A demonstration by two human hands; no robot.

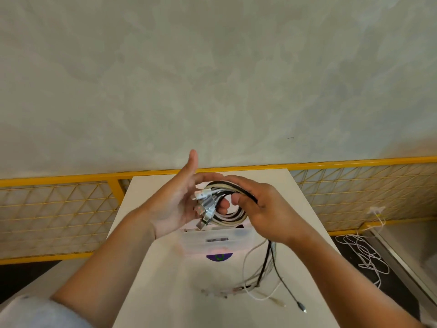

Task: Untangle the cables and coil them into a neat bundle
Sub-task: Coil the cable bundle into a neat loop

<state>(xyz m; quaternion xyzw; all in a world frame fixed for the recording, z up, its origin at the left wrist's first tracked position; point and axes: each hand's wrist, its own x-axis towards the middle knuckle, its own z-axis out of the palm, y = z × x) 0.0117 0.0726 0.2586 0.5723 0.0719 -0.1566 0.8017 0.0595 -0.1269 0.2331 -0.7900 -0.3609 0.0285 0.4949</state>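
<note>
Hanging above the worktop [165, 292], cable coil [230, 218] hooked round curled fingers [223, 205] of the left hand [173, 204], strands pinched by right hand [267, 209] fingers [236, 198], loose ends [267, 268] trailed below.

Nothing here can be read. The translucent plastic box [243, 241] on the white table [165, 292] carries a small dark strip label [217, 239], its print too blurred to make out. At the box's near edge a round purple sticker [219, 257] shows a green mark of unclear shape.
</note>
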